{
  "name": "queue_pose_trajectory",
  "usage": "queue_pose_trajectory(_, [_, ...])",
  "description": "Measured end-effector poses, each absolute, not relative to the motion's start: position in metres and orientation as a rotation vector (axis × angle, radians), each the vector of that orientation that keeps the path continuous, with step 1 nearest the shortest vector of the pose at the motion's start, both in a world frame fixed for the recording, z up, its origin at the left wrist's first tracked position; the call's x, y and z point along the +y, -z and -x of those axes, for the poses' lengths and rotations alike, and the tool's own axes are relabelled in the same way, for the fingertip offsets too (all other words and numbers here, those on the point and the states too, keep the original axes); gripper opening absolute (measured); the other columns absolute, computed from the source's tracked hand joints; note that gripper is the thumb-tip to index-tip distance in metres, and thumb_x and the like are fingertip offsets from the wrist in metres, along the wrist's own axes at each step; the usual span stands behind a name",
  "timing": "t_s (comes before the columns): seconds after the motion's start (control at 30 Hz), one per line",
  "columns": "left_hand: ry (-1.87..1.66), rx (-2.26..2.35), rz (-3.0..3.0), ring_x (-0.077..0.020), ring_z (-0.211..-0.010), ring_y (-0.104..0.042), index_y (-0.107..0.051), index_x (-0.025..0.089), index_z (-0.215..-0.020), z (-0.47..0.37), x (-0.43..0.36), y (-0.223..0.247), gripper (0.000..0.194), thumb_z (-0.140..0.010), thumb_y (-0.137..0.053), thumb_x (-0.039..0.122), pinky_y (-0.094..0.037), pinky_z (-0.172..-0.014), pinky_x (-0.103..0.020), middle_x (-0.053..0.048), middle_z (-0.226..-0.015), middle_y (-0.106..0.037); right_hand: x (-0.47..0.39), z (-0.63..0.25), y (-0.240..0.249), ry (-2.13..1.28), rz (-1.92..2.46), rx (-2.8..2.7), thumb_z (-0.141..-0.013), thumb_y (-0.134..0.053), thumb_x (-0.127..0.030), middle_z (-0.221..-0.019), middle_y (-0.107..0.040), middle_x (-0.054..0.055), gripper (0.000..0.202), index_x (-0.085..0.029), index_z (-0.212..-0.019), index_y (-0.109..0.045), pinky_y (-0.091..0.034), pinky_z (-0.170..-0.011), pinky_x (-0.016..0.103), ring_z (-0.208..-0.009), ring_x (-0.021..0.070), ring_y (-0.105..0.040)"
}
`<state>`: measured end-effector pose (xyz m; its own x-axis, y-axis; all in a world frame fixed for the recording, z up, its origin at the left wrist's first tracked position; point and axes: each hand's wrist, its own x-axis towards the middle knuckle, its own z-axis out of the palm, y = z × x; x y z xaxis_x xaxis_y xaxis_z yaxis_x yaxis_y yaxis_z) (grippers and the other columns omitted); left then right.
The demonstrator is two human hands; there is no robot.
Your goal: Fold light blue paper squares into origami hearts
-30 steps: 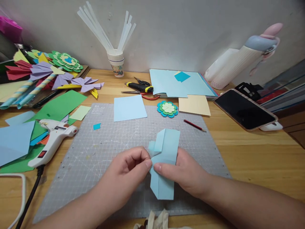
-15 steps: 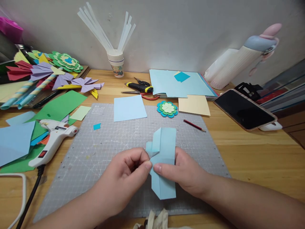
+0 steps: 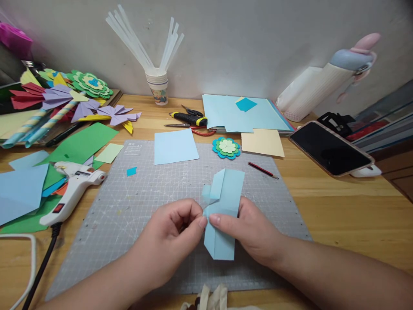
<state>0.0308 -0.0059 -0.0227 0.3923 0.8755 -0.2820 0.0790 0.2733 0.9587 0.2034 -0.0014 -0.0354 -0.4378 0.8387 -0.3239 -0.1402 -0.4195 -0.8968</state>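
Observation:
A light blue folded paper point(image 3: 228, 202) is held above the grey cutting mat point(image 3: 155, 185), with creased flaps along its left side. My left hand point(image 3: 180, 232) pinches the paper's left edge between thumb and forefinger. On the other side, my right hand point(image 3: 248, 226) grips the paper with its thumb on the front; its other fingers are hidden behind. Beyond the hands lie a pale blue paper square point(image 3: 176, 147), a layered paper flower point(image 3: 226, 147) and a dark red pencil point(image 3: 263, 170).
A white glue gun point(image 3: 72, 189) with a black cord rests at left beside green paper sheets point(image 3: 80, 142). Paper cups point(image 3: 157, 86) holding white sticks stand at the back, near a utility knife point(image 3: 189, 118) and scissors. A phone point(image 3: 332, 147) lies at right.
The folded paper has tilted clockwise, its top leaning right, and its lower end has risen slightly. Both hands keep hold of it in nearly the same places.

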Motion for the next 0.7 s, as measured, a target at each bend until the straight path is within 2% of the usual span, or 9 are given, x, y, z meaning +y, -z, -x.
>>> queue_pose_trajectory(0.2, [-0.717, 1.085, -1.195, -0.0097, -0.054, -0.033, -0.047, 0.019, -0.062, -0.0313, -0.0043, 0.023, 0.028, -0.081, -0.058, 0.035, -0.029, -0.05, -0.022, 0.006, -0.057, -0.039, -0.0003, -0.2024, 0.0353, -1.938, 1.053, -1.102, -0.076, -0.07, -0.039, -0.07, -0.059, -0.001, 0.024, -0.016, -0.078, -0.063, -0.046, -0.06, 0.023, -0.062, 0.0104, -0.051])
queue_pose_trajectory(0.43, [-0.827, 1.066, -1.091, -0.0096, -0.058, -0.041, -0.055, 0.019, -0.073, -0.0307, -0.0015, 0.024, 0.016, -0.079, -0.063, 0.031, -0.034, -0.054, -0.021, 0.005, -0.064, -0.049, -0.0011, -0.2012, 0.0316, -1.866, 1.1, -1.269, -0.08, -0.064, -0.032, -0.077, -0.061, 0.0, 0.016, -0.018, -0.087, -0.064, -0.047, -0.065, 0.025, -0.069, 0.0123, -0.054])
queue_pose_trajectory(0.57, [-0.791, 1.09, -1.111, -0.0092, -0.057, -0.041, -0.054, 0.019, -0.069, -0.0325, -0.0035, 0.026, 0.016, -0.078, -0.063, 0.029, -0.034, -0.054, -0.021, 0.005, -0.061, -0.047, -0.002, -0.2009, 0.0308, -1.711, 1.15, -1.3, -0.08, -0.062, -0.03, -0.069, -0.055, -0.003, 0.013, -0.019, -0.076, -0.058, -0.046, -0.061, 0.022, -0.065, 0.0113, -0.051])
queue_pose_trajectory(0.7, [-0.778, 1.077, -1.098, -0.0092, -0.059, -0.041, -0.056, 0.018, -0.074, -0.0329, -0.0039, 0.0264, 0.014, -0.079, -0.063, 0.029, -0.034, -0.054, -0.021, 0.005, -0.063, -0.049, -0.0024, -0.1993, 0.0321, -1.788, 1.217, -1.231, -0.078, -0.064, -0.033, -0.062, -0.05, -0.004, 0.021, -0.018, -0.069, -0.052, -0.042, -0.053, 0.02, -0.057, 0.009, -0.045])
